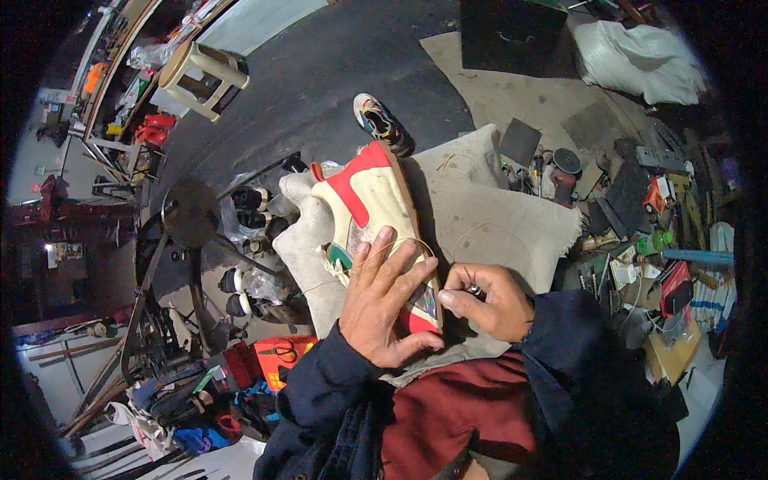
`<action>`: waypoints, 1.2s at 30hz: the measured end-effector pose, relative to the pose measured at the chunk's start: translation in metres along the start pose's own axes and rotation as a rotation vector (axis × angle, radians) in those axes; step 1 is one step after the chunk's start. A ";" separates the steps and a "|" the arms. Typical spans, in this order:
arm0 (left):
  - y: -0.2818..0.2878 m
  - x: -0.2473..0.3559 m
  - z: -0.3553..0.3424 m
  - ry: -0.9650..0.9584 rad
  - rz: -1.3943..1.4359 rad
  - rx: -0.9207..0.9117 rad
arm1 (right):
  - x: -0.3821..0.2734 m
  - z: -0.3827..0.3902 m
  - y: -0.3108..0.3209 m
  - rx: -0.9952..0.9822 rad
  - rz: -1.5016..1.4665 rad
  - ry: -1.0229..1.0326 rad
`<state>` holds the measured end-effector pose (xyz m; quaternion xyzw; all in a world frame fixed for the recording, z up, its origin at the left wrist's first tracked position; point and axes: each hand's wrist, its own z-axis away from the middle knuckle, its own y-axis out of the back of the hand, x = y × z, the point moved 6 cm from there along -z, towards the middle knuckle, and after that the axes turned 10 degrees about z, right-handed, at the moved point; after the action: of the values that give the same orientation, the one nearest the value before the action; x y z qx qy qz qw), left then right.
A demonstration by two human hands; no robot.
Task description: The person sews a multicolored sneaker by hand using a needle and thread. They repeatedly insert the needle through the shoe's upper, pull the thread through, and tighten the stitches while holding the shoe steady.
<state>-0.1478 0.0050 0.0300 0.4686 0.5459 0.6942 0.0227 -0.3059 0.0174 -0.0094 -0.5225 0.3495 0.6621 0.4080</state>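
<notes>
A cream sneaker (387, 197) with red patches lies on its side across my lap, its sole edge facing right. My left hand (373, 308) grips it near the toe, fingers spread over the upper and thumb by the red tip. Beside the sole, my right hand (498, 302) is closed around a small tool with a dark handle and a metal end (477, 292); its tip is hidden. A thin thread (472, 230) loops over the sneaker and onto the pale cloth (512, 214) under it. The matching-looking multicoloured shoe (382, 122) stands beyond the cloth.
To my left are a round-topped metal stand (190, 213), several shoes and an orange-red box (282, 358) with scissors on it. A plastic stool (204, 78) stands at the far left. Tools and scraps crowd the right, below a white sack (636, 62).
</notes>
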 end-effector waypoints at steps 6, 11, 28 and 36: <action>0.018 -0.011 -0.003 -0.057 0.188 0.271 | -0.035 -0.021 0.000 -0.070 -0.201 0.099; 0.009 -0.016 -0.008 -0.021 0.134 0.371 | -0.047 -0.032 0.020 -0.028 0.065 0.121; 0.006 -0.024 0.001 -0.028 0.175 0.394 | -0.021 0.025 0.067 0.293 0.689 0.268; 0.009 -0.019 -0.001 -0.057 0.151 0.351 | -0.044 0.030 0.016 -0.021 0.360 0.167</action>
<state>-0.1336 -0.0101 0.0255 0.5244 0.6210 0.5746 -0.0960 -0.3274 0.0291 0.0403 -0.5087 0.4632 0.6824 0.2471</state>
